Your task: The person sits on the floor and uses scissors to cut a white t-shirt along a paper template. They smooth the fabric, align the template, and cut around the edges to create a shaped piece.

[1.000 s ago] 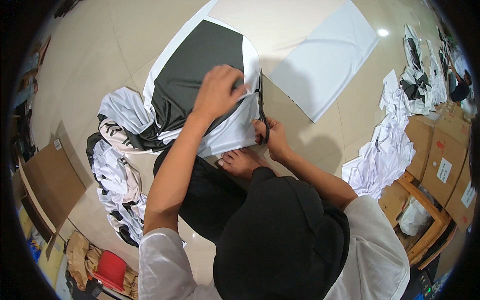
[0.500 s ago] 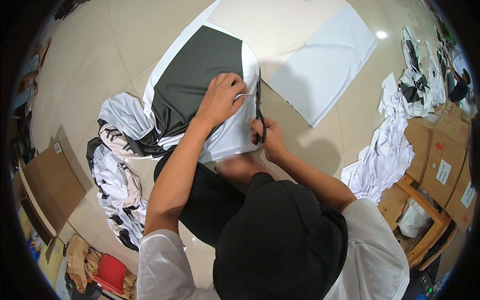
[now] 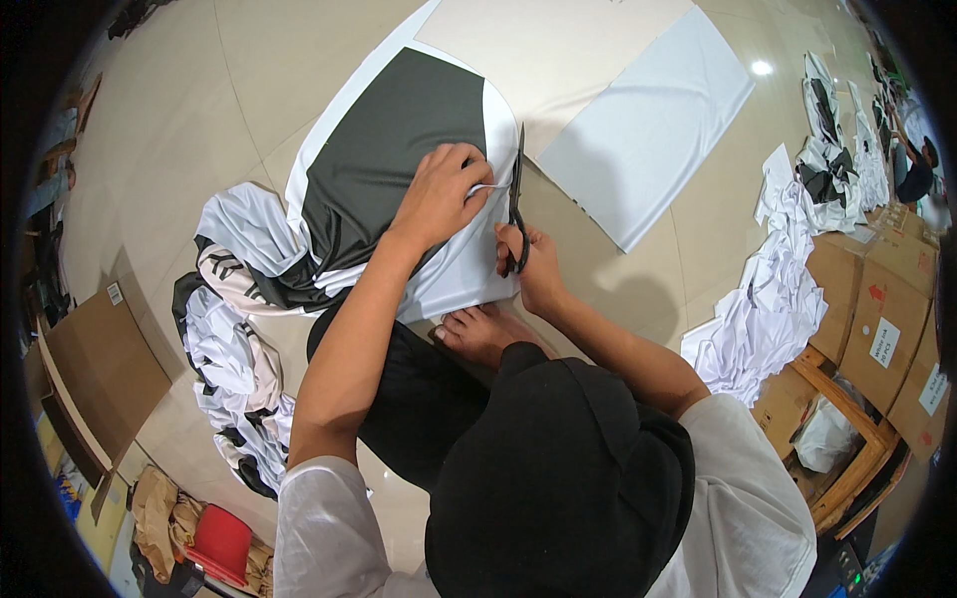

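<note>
A printed fabric sheet with a dark grey panel (image 3: 394, 130) and white borders lies spread on the floor before me. My left hand (image 3: 439, 191) rests on it near the right border, thumb and fingers pinching a lifted bit of the white edge (image 3: 482, 187). In my right hand (image 3: 530, 264) are black scissors (image 3: 517, 189), gripped by the handles. Their blades point away from me along the sheet's right edge, touching or just beside the lifted edge. My bare foot (image 3: 483, 331) is close to the sheet's near edge.
A pale blue-white fabric piece (image 3: 653, 130) lies at the far right beside a cream sheet (image 3: 548, 50). Crumpled fabric (image 3: 234, 339) is heaped at left, white scraps (image 3: 758, 309) at right. Cardboard boxes (image 3: 877, 309) stand far right, an open carton (image 3: 105, 369) far left.
The scissors and my right hand have shifted slightly, the blades standing more clear of the fabric edge. My foot, blurred before, is now sharp. My left hand stays about where it was.
</note>
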`<move>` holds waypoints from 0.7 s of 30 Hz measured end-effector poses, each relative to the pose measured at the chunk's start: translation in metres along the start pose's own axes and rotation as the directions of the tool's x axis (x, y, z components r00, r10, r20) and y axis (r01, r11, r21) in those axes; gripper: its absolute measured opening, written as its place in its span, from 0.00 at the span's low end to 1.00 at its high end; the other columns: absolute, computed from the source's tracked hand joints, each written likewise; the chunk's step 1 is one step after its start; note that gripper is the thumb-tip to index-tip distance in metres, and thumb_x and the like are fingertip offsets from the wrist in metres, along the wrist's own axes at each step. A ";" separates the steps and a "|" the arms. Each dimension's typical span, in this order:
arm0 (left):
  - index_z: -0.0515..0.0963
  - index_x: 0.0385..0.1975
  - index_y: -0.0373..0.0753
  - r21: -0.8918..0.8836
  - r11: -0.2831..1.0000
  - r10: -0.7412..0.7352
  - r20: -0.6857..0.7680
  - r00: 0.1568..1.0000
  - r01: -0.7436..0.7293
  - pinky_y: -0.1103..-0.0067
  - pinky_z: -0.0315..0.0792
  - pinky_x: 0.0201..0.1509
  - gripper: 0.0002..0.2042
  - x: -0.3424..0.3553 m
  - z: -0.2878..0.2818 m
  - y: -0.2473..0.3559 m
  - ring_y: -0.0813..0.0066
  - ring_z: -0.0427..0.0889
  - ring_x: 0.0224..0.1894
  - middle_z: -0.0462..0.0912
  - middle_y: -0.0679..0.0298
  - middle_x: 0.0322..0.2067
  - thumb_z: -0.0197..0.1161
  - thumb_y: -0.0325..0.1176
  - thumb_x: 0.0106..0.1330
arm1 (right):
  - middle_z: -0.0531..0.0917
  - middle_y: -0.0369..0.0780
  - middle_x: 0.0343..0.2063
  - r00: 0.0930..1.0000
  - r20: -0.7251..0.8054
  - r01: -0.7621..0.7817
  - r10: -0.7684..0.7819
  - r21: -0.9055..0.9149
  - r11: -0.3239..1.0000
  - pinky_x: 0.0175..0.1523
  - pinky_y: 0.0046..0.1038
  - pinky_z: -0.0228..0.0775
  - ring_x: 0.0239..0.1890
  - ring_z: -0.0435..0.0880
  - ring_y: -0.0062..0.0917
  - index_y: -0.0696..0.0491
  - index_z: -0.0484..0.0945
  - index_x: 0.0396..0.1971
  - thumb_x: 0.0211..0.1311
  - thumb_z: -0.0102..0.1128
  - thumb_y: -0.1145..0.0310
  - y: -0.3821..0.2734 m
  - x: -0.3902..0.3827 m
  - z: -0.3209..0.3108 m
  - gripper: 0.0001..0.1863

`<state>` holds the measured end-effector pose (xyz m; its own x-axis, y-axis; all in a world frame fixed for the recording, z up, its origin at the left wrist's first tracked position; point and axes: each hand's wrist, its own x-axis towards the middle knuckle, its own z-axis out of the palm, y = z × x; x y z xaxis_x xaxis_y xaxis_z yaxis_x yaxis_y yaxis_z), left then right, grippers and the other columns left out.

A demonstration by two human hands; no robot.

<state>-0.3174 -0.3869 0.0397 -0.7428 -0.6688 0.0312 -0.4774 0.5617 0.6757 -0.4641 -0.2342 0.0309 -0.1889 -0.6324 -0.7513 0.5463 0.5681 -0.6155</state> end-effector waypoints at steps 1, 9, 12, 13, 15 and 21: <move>0.83 0.43 0.40 -0.002 1.000 -0.003 0.002 1.000 0.003 0.61 0.69 0.65 0.08 0.000 0.000 0.000 0.54 0.77 0.60 0.80 0.59 0.53 0.70 0.32 0.67 | 0.77 0.35 0.20 1.000 -0.006 0.006 -0.006 0.007 1.000 0.29 0.27 0.66 0.21 0.75 0.22 0.54 0.77 0.29 0.67 0.72 0.59 0.000 0.000 0.001 0.16; 0.83 0.43 0.40 -0.007 1.000 -0.019 0.015 1.000 0.019 0.61 0.69 0.65 0.08 0.000 -0.001 0.000 0.53 0.77 0.61 0.81 0.59 0.53 0.70 0.32 0.67 | 0.78 0.34 0.20 1.000 -0.021 -0.014 0.014 -0.005 1.000 0.30 0.26 0.66 0.21 0.75 0.21 0.53 0.78 0.29 0.67 0.73 0.59 -0.003 0.000 0.003 0.15; 0.83 0.43 0.40 -0.007 1.000 -0.019 0.024 1.000 0.020 0.61 0.69 0.65 0.08 0.000 -0.002 0.001 0.53 0.77 0.61 0.81 0.59 0.54 0.70 0.32 0.67 | 0.78 0.33 0.21 1.000 -0.020 -0.016 0.015 -0.022 1.000 0.31 0.26 0.66 0.21 0.76 0.21 0.52 0.78 0.28 0.66 0.73 0.56 -0.002 0.001 0.003 0.16; 0.83 0.43 0.40 -0.007 1.000 -0.020 0.028 0.999 0.020 0.61 0.69 0.65 0.08 0.000 -0.002 0.002 0.53 0.77 0.61 0.81 0.59 0.54 0.70 0.32 0.67 | 0.78 0.33 0.21 0.999 -0.029 -0.016 0.015 -0.026 1.000 0.31 0.26 0.66 0.21 0.76 0.21 0.52 0.78 0.28 0.66 0.73 0.56 -0.001 0.001 0.003 0.17; 0.83 0.43 0.40 -0.006 1.000 -0.028 0.025 0.999 0.028 0.61 0.69 0.66 0.08 0.000 -0.003 0.003 0.54 0.77 0.61 0.81 0.59 0.54 0.70 0.32 0.67 | 0.78 0.33 0.21 0.999 -0.035 -0.013 0.012 -0.021 1.000 0.30 0.26 0.66 0.21 0.76 0.21 0.52 0.78 0.28 0.66 0.73 0.57 -0.003 0.001 0.005 0.16; 0.83 0.43 0.40 0.011 1.000 -0.028 0.024 0.999 0.027 0.61 0.69 0.67 0.08 0.000 -0.002 0.001 0.55 0.77 0.61 0.81 0.60 0.54 0.70 0.32 0.67 | 0.78 0.33 0.20 0.999 -0.037 -0.013 0.013 0.003 1.000 0.28 0.26 0.66 0.20 0.75 0.20 0.52 0.78 0.28 0.67 0.73 0.60 -0.005 0.001 0.005 0.15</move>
<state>-0.3175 -0.3870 0.0420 -0.7402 -0.6724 -0.0050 -0.5025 0.5483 0.6685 -0.4625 -0.2404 0.0349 -0.2118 -0.6049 -0.7676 0.5513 0.5746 -0.6049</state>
